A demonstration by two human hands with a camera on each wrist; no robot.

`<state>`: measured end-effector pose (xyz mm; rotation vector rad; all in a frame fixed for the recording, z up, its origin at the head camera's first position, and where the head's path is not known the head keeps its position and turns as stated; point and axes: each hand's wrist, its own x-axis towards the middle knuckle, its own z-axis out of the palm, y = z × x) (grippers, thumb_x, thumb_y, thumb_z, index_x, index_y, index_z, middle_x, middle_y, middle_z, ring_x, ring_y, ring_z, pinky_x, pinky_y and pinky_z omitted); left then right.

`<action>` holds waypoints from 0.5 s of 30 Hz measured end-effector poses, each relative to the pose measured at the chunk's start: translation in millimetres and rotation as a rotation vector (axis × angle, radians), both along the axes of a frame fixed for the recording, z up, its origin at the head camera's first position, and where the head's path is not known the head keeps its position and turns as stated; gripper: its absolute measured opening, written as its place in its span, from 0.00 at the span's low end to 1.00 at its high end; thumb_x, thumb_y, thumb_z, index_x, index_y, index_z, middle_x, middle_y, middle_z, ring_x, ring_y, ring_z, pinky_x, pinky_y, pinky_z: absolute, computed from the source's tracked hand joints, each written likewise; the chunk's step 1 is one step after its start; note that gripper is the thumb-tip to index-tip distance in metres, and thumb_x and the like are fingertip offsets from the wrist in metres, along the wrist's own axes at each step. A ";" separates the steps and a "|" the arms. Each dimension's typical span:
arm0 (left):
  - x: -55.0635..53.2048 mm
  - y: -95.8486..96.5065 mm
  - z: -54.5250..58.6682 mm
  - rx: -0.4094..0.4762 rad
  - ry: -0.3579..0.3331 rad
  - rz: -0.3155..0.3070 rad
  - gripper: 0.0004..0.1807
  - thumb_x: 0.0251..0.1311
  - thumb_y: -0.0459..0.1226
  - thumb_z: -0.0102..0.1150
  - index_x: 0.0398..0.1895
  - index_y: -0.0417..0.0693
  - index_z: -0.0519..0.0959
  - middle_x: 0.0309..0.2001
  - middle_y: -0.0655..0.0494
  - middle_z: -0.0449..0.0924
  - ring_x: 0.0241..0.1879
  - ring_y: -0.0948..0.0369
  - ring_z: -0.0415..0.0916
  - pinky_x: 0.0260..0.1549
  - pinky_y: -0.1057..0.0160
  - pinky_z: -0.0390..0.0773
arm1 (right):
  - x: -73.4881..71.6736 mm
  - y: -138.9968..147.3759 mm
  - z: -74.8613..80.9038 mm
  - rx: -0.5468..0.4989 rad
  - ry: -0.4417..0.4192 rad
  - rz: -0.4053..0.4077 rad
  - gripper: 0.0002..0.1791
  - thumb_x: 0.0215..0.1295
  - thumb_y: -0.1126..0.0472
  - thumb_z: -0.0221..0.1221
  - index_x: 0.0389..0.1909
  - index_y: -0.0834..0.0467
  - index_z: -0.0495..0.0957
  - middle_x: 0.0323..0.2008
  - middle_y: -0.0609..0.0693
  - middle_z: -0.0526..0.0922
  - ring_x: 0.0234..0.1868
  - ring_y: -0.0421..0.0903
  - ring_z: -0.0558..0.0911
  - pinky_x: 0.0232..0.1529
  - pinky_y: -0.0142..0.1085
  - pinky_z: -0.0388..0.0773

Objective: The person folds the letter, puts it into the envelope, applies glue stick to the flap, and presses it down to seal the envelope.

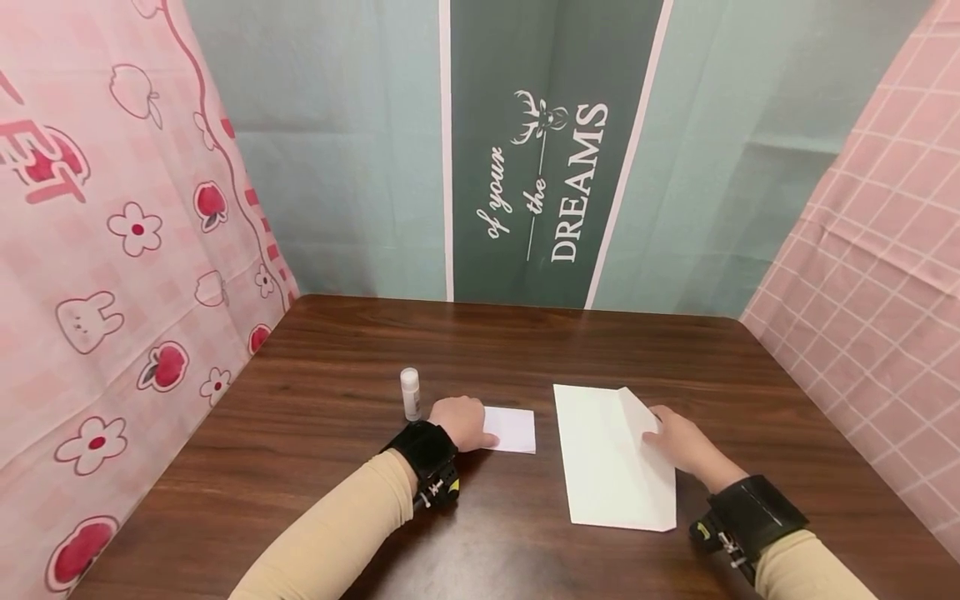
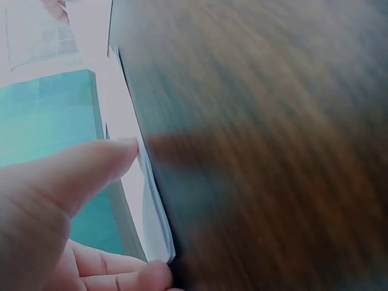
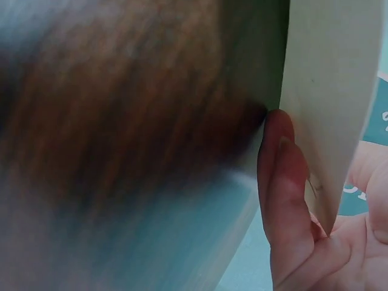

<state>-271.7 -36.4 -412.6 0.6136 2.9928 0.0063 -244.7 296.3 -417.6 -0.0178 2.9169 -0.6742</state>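
A small folded white paper lies flat on the table with its left end under my left hand. In the left wrist view, the thumb rests on the folded paper's layered edge and the fingertips hold its near corner. To the right, a larger white sheet has a creased flap along its right side. My right hand grips that side, which is raised off the table. The right wrist view shows the fingers on one face of the sheet; the thumb is partly hidden behind it.
A capped white glue stick stands upright just beyond my left wrist. The dark wood table reaches back to a green printed curtain. Pink patterned cloths hang at the left and right sides.
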 end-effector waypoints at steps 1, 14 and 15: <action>-0.3 0.0 -1.2 0.003 0.000 0.003 0.27 0.48 0.59 0.61 0.29 0.43 0.80 0.30 0.51 0.81 0.28 0.57 0.77 0.22 0.55 0.76 | 0.2 0.2 -0.1 -0.005 -0.001 -0.001 0.29 0.65 0.63 0.52 0.58 0.80 0.56 0.54 0.79 0.64 0.54 0.72 0.67 0.50 0.59 0.67; -1.0 -1.6 -5.5 0.038 0.003 0.029 0.33 0.48 0.61 0.62 0.39 0.39 0.78 0.33 0.48 0.80 0.30 0.55 0.78 0.25 0.55 0.77 | 2.7 1.7 -5.6 0.003 0.031 0.061 0.41 0.53 0.55 0.67 0.57 0.79 0.59 0.52 0.77 0.69 0.49 0.69 0.73 0.47 0.57 0.70; -0.8 -1.6 -5.7 0.047 0.004 0.032 0.33 0.47 0.60 0.62 0.39 0.39 0.78 0.33 0.48 0.80 0.30 0.55 0.78 0.25 0.55 0.76 | 3.0 1.8 -6.1 0.007 0.036 0.067 0.41 0.52 0.57 0.67 0.57 0.79 0.59 0.52 0.77 0.69 0.49 0.69 0.73 0.47 0.58 0.70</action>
